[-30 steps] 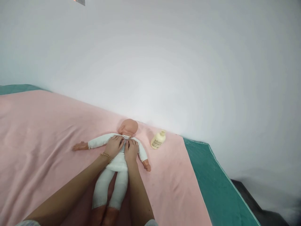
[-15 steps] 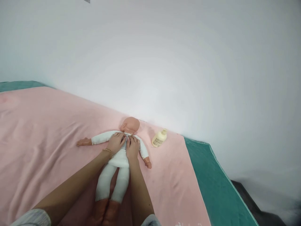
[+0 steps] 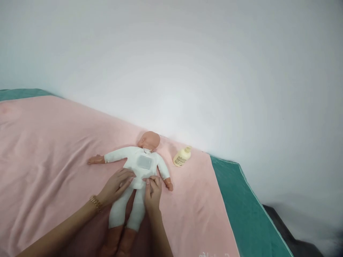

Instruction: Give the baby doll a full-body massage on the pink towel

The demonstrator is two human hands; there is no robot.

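Observation:
A baby doll (image 3: 138, 165) with a white cloth body lies stretched out, arms spread. Its bare head (image 3: 150, 140) is at the far end, and a grey rectangular patch (image 3: 144, 162) shows on the torso. My left hand (image 3: 119, 184), with a bracelet at the wrist, rests its outstretched fingers on the left edge of the lower torso. At the lower right of the torso is my right hand (image 3: 153, 191), fingers bent in towards the thumb; whatever may be between them is hidden.
A pale yellow bottle (image 3: 182, 157) stands by the doll's right-side arm. Under everything spreads a pink blanket (image 3: 66, 142) over a green sheet (image 3: 246, 200). A white wall (image 3: 187, 71) rises behind, and a dark object (image 3: 292, 232) is at the lower right.
Both hands have slid from the doll's upper torso near the neck down to its lower torso, uncovering the grey patch. My right hand's fingers have curled more; the doll stays in place.

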